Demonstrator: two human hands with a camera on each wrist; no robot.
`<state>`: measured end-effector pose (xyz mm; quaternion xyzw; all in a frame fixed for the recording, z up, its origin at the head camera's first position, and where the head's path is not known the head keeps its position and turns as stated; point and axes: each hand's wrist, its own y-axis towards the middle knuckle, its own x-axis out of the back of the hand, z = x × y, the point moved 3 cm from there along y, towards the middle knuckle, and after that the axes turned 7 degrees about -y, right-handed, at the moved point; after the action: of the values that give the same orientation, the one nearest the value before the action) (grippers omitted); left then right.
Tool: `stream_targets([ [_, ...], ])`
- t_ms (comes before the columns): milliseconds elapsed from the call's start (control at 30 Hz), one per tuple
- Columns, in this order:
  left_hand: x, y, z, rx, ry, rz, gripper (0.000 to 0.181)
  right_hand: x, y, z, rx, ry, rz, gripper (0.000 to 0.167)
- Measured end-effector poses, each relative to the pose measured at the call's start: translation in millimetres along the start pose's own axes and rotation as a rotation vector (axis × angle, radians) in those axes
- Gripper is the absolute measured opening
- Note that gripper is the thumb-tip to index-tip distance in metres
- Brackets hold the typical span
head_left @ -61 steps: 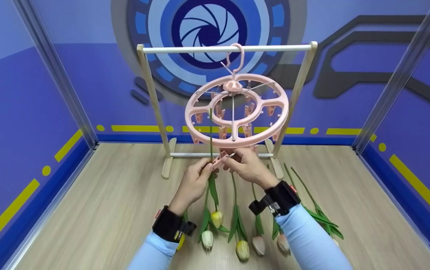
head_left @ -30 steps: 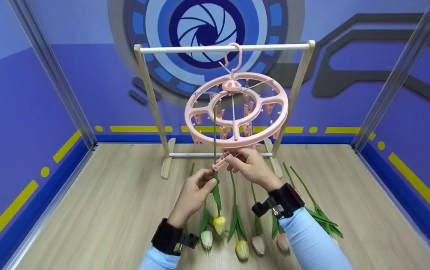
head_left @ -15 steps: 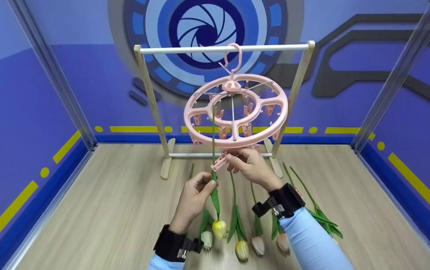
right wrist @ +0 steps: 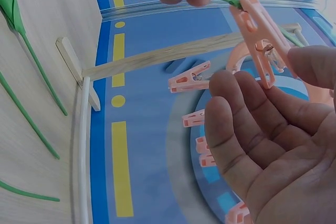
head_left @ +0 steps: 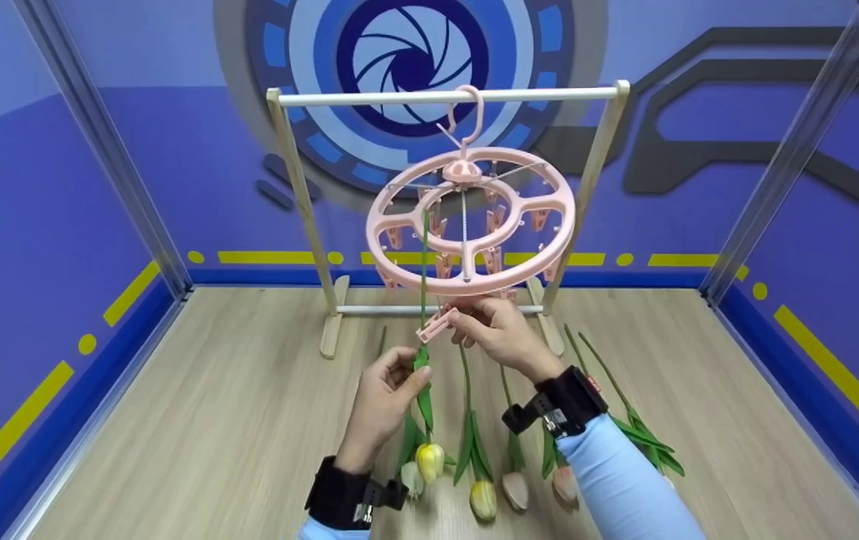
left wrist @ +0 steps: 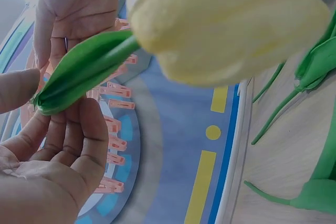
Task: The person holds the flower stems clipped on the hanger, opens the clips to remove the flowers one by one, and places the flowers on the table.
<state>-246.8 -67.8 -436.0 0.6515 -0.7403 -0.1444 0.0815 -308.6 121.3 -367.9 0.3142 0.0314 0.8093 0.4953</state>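
Observation:
My left hand (head_left: 382,401) holds a yellow tulip (head_left: 430,461) head down, its thumb and fingers at the base of the leaf (left wrist: 84,69). The stem rises past the fingers toward the pink round clip hanger (head_left: 429,283). My right hand (head_left: 503,339) pinches the handle end of a pink clothespin (head_left: 438,325) between thumb and fingers. In the right wrist view the clothespin's far end meets the green stem just above the leaf. Whether it grips the stem is hard to tell.
The hanger hooks over the white bar (head_left: 369,98) of a wooden rack (head_left: 295,180). Several other clothespins dangle from it. On the wooden table several tulips lie below my hands, among them a second yellow tulip (head_left: 483,501) and a pink tulip (head_left: 516,490).
My left hand has come down from the clothespin to the leaf base, and the held tulip's flower has dropped slightly. My right hand stays at the clothespin.

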Motion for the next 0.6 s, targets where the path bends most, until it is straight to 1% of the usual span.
stream_targets([
  [133,0.4,0.3,0.2,-0.023,0.003,-0.012,0.024,-0.2,0.5,-0.3,0.003,-0.005,0.005,0.026],
  [267,0.1,-0.3,-0.7,-0.030,0.003,-0.010,0.021,-1.7,1.8,0.2,0.001,-0.009,0.026,0.032],
  [400,-0.1,0.0,-1.5,-0.018,0.002,-0.009,0.019,-2.8,2.9,1.5,0.002,-0.027,0.036,0.037],
  [600,0.9,0.2,-1.9,-0.009,0.018,-0.016,0.018,-4.5,4.2,1.7,0.009,-0.051,0.064,0.037],
])
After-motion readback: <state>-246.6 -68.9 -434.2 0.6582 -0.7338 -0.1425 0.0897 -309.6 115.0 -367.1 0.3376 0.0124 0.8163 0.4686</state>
